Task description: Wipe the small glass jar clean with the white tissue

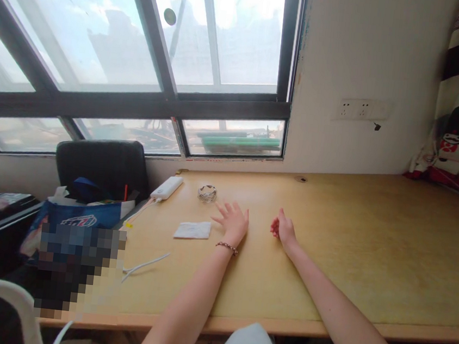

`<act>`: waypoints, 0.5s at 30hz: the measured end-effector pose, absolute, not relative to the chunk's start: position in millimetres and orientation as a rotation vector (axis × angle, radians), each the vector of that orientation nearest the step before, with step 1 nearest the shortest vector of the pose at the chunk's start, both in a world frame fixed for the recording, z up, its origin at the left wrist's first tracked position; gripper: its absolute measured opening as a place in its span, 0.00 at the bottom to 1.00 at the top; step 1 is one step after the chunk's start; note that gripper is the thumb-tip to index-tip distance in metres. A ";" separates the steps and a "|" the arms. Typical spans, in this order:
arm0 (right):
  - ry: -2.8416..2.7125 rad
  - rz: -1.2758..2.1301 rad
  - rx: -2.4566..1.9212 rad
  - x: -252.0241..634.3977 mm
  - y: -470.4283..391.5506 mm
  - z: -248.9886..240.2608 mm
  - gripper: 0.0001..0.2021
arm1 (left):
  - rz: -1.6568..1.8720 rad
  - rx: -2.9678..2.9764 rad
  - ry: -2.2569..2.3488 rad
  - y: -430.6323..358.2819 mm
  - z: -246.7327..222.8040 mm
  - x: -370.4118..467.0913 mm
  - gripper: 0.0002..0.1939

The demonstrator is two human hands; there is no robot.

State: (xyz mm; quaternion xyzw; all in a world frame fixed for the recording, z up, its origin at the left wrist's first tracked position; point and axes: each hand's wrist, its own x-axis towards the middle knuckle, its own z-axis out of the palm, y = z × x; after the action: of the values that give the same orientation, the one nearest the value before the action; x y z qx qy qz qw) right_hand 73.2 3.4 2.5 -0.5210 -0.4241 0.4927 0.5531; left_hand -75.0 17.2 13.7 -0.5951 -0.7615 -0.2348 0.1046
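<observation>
My left hand (233,221) is over the wooden table (370,236), its fingers spread and nothing in it; a beaded bracelet (227,247) circles its wrist. To the left of that hand lies a flat white packet (193,230). A silvery, braided-looking ring-shaped object (207,193) rests farther back, just beyond the left fingertips. My right hand (283,229) is to the right of the left one, apart from it, with its fingers curled in and the thumb up. What the right fingers hold, if anything, is hidden.
A white power bank (167,187) with a cable lies at the table's back left. Another white cable (146,264) crosses the left edge. Beyond that edge are a blue bag (79,219) and a black chair (102,167). A wall and windows stand behind the table.
</observation>
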 end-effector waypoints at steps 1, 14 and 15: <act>-1.006 1.163 -1.237 73.1 2.8 3.0 0.29 | -0.662 -1.705 -2.278 20.6 11.2 -80.6 0.29; -1.035 1.075 -1.287 72.1 5.1 -1.7 0.28 | -1.186 -2.322 -1.797 24.4 3.2 -71.5 0.22; -1.024 1.032 -1.296 73.3 5.9 -2.4 0.26 | -1.228 -2.459 -1.695 20.9 3.0 -64.6 0.19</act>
State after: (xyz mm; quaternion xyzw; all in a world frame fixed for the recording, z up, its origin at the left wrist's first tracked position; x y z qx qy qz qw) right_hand 73.3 5.9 -2.4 -0.5505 -0.4346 0.4382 0.5622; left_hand -64.6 20.9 3.0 -0.7607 -0.5246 -0.3798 -0.0437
